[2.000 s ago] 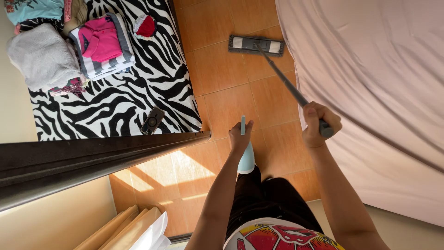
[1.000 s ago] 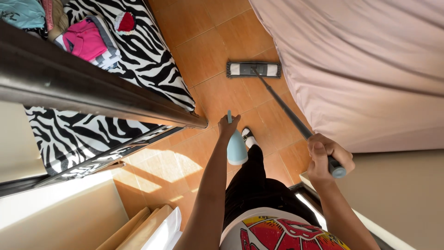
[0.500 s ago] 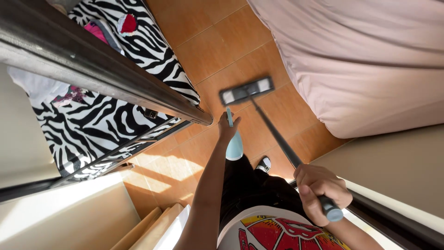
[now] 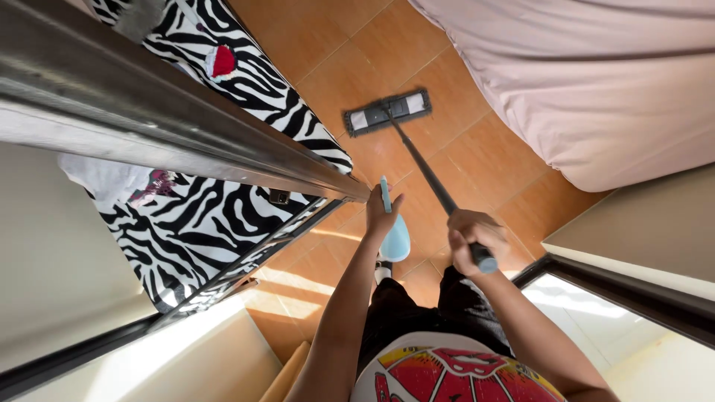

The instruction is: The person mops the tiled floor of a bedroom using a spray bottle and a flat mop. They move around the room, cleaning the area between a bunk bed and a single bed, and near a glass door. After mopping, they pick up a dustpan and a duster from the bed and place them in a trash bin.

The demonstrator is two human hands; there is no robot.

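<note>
My right hand (image 4: 471, 238) is closed around the top of a dark mop handle (image 4: 424, 171). The handle slants down to a flat grey mop head (image 4: 387, 113) that lies on the orange tiled floor (image 4: 477, 160). My left hand (image 4: 381, 214) grips a pale blue spray bottle (image 4: 393, 237), its nozzle pointing up towards the mop head. Both arms reach forward over my dark trousers and a red and yellow printed shirt.
A bed with a pale pink sheet (image 4: 588, 82) fills the upper right. A zebra-striped rug (image 4: 186, 223) with clothes on it lies at the left, partly behind a dark metal door frame (image 4: 164, 130). Another frame edge (image 4: 625, 290) runs at the lower right.
The view has tilted and the metal frame now covers more of the left. The mop head has slid closer to me. My right hand has pulled the handle back.
</note>
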